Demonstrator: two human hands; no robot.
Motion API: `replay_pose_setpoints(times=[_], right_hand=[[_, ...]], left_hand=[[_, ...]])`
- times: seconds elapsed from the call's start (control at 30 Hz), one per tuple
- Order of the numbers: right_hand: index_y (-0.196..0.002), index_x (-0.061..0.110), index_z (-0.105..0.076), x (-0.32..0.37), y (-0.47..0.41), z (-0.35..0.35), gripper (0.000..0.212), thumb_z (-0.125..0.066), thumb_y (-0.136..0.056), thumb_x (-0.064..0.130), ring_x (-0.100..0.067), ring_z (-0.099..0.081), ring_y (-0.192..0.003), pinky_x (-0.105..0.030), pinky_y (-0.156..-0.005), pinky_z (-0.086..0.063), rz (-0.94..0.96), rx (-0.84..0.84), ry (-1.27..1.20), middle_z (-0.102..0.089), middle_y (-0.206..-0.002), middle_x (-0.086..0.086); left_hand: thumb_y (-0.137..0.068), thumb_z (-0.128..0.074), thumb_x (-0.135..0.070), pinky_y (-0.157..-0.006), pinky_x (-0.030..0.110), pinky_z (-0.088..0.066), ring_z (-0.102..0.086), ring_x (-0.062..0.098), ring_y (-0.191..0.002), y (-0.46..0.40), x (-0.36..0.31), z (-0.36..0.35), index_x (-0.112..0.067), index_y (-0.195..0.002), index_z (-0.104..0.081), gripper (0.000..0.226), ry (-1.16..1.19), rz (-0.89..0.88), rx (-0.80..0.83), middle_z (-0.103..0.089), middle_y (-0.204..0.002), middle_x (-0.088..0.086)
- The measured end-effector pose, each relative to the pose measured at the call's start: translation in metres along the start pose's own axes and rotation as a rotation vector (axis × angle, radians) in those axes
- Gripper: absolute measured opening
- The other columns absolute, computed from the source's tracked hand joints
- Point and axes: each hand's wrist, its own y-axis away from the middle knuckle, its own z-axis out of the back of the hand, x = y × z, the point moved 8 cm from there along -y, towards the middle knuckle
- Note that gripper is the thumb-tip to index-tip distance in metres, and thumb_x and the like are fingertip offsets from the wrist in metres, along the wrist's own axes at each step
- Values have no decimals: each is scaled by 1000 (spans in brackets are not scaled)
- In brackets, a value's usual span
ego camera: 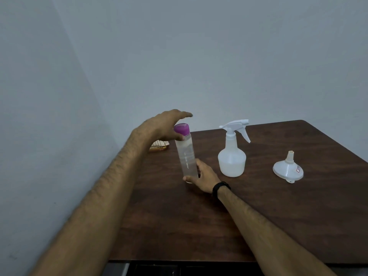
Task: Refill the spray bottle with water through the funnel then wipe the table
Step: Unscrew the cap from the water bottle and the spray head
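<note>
Head view. The right hand (pixel 203 177), a dark band (pixel 220 187) on its wrist, gripped the lower part of a clear water bottle (pixel 187 156) just left of the frame's centre, fingers and thumb curled round the base. The bottle stood nearly upright on the brown table (pixel 258 216), tilted slightly, and appeared to hold clear liquid. The left hand (pixel 165 126) reached in from the lower left and hovered at the bottle's purple cap (pixel 181 129), fingers spread wide over it; the thumb lay against the neck just under the cap, though whether it pressed there could not be told. To the right of the bottle, near but apart, stood the white spray bottle (pixel 232 156) with its trigger head screwed on. Further right, well apart, the white funnel (pixel 288 168) rested mouth down, spout pointing up. Behind the left wrist, at the table's far left edge, a small wire rack (pixel 159 146) was partly hidden. A pale wall (pixel 179 56) filled the upper frame.
</note>
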Motion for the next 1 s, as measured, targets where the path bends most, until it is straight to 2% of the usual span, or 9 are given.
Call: replay_pose_setpoints(times=[0.07, 0.13, 0.37, 0.47, 0.53, 0.63, 0.7, 0.77, 1.0], right_hand=[[-142, 31, -42, 0, 0, 0, 73, -80, -80, 39, -18, -50, -133, -42, -108, -45, -3, 3, 3, -52, -145, 4], [-142, 31, -42, 0, 0, 0, 73, -80, -80, 39, -18, -49, -133, -41, -108, -44, -2, 5, 7, -51, -145, 4], [-141, 32, -43, 0, 1, 0, 71, -80, -80, 39, -17, -49, -132, -41, -108, -44, 12, -6, 12, -51, -144, 5], [-143, 31, -41, 1, 1, 0, 73, -79, -81, 38, -18, -48, -134, -41, -109, -43, 9, 1, 14, -49, -147, 4], [-144, 30, -40, 0, 0, 0, 74, -79, -82, 37, -19, -47, -135, -42, -109, -42, 5, 2, 13, -48, -148, 3], [-145, 29, -39, 0, -1, 0, 75, -79, -82, 36, -20, -46, -136, -43, -110, -42, 7, 9, 7, -48, -149, 2], [-146, 28, -39, -2, -2, 0, 76, -79, -82, 36, -20, -46, -136, -44, -111, -42, 4, 11, 4, -48, -149, 2], [-145, 28, -40, -3, -2, 0, 76, -80, -81, 36, -20, -47, -135, -44, -110, -43, 6, 8, 3, -49, -148, 2], [-143, 29, -42, -3, -3, 0, 74, -80, -80, 39, -18, -49, -133, -45, -109, -44, 24, -2, 16, -50, -146, 4]], left_hand=[[-88, -72, -9, -101, 31, -43, -48, 20, -131, 1, -4, -5, -36, -147, -42, 72, 60, -50, 92, -44, -150, -3], [-93, -65, -7, -98, 31, -43, -51, 18, -122, 0, -6, -4, -32, -143, -50, 58, 40, -61, 98, -49, -146, -1], [-99, -45, -50, -90, 46, -51, -56, 22, -101, -1, 2, -6, -25, -131, -53, 41, -91, 92, -41, -59, -123, 5], [-91, -37, -73, -78, 39, -48, -58, 21, -95, 0, 2, -5, -21, -126, -53, 64, -202, 175, -142, -63, -116, 4], [-78, -37, -87, -83, 42, -51, -60, 24, -104, 0, 3, -10, -24, -135, -46, 86, -137, 175, -115, -59, -126, 6], [-86, -67, -56, -99, 45, -50, -49, 28, -128, 0, -6, -21, -35, -153, -23, 82, 115, 7, 38, -38, -149, 6], [-89, -72, -21, -100, 36, -49, -45, 23, -129, 1, -11, -22, -33, -151, -31, 75, 127, -84, 97, -39, -147, 3], [-89, -70, -10, -94, 29, -47, -47, 20, -124, -2, -7, -17, -26, -143, -45, 62, 116, -87, 66, -46, -141, 3], [-94, -55, -54, -84, 42, -55, -58, 21, -98, -1, 9, -9, -18, -127, -48, 50, 83, 71, -203, -58, -116, 3]])
